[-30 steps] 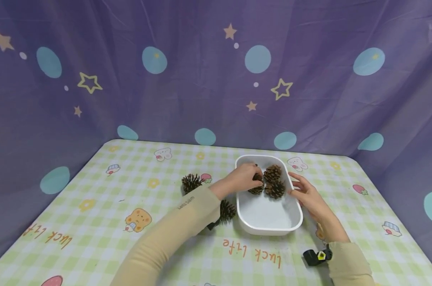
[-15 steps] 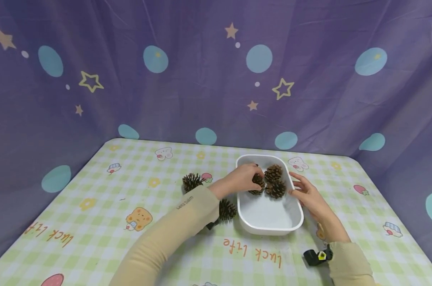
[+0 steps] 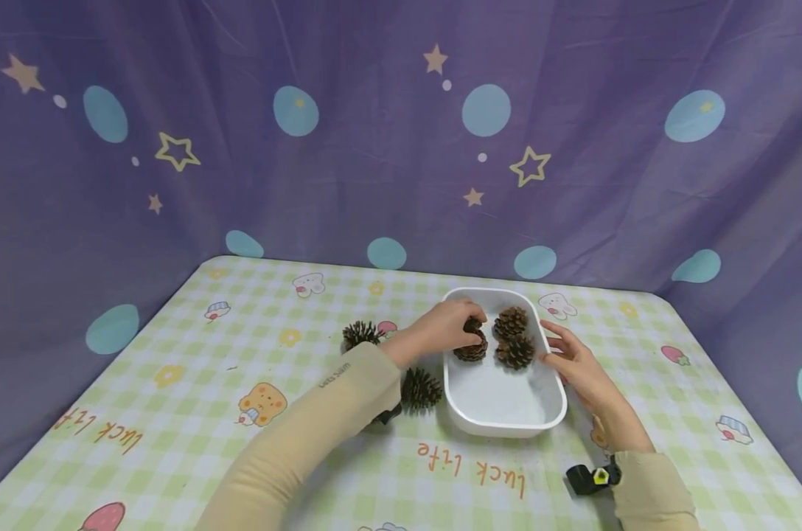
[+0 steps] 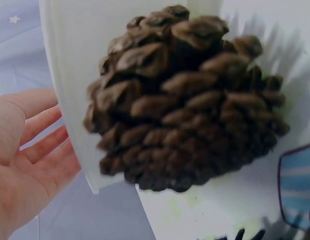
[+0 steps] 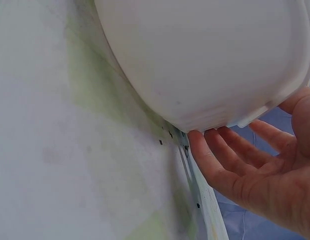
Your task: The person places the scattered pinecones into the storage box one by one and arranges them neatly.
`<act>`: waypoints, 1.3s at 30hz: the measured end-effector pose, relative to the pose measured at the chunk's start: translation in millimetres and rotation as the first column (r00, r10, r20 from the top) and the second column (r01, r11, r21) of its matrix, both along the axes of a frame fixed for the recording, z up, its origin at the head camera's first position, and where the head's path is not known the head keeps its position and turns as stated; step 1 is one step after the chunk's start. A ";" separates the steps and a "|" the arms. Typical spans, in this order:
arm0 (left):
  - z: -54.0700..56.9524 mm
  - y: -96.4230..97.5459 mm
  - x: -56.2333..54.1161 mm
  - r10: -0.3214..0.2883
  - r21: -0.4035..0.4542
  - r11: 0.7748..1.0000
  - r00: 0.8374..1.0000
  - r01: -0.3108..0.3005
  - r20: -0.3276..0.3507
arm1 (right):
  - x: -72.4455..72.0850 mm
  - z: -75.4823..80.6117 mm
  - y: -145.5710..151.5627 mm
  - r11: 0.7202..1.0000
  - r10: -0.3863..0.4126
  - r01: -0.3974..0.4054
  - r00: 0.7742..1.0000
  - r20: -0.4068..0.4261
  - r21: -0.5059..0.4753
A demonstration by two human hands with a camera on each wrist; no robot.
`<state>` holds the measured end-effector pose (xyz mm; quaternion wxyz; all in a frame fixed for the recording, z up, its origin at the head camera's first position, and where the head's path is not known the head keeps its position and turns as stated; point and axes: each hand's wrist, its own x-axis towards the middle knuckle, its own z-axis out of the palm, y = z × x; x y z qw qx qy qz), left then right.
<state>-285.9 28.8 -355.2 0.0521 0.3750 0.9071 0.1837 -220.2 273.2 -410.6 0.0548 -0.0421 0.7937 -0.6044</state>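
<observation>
My left hand [image 3: 444,328] reaches over the side of a white rectangular box [image 3: 500,429] and grips a brown pinecone [image 3: 471,348] inside it. Two more pinecones, one at the back [image 3: 511,322] and one in front of it [image 3: 515,352], lie beside it against the box's right part. Outside on the right, my right hand [image 3: 583,372] rests its fingers on the box wall; in the right wrist view its fingertips [image 5: 194,140] touch the outer wall low down. A pinecone [image 4: 184,110] fills the left wrist view, standing in front of the box wall.
Left of the box, a pinecone [image 3: 421,391] stands on the checked tablecloth [image 3: 202,413]; another pinecone [image 3: 361,334] sits farther left, partly behind my left sleeve [image 3: 335,413]. A black wrist camera [image 3: 592,478] hangs at my right wrist. Behind the table hangs a purple patterned curtain [image 3: 348,192].
Within the box, my left hand has shifted slightly left with the gripped pinecone, away from the other two. My right hand stays at the box's right side. The whole head view has shifted slightly.
</observation>
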 end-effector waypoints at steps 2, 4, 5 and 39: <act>1.8 -3.0 -0.2 0.006 0.010 1.000 1.000 -0.006 -0.005 | 0.1 -0.4 -0.1 1.000 0.000 0.000 1.000 0.001 -0.003; 3.7 -6.5 -0.4 0.017 0.023 1.000 1.000 -0.017 -0.005 | 0.2 -0.6 0.0 1.000 0.004 -0.004 1.000 0.000 -0.004; 4.8 -8.6 -0.4 0.021 0.031 0.999 1.000 -0.021 -0.004 | 0.2 -0.9 0.3 1.000 0.008 -0.008 1.000 -0.003 -0.003; 17.9 -120.6 -11.4 0.174 0.031 0.984 0.983 -0.173 -0.049 | 0.7 -0.4 -0.5 1.000 -0.005 0.005 1.000 -0.004 0.006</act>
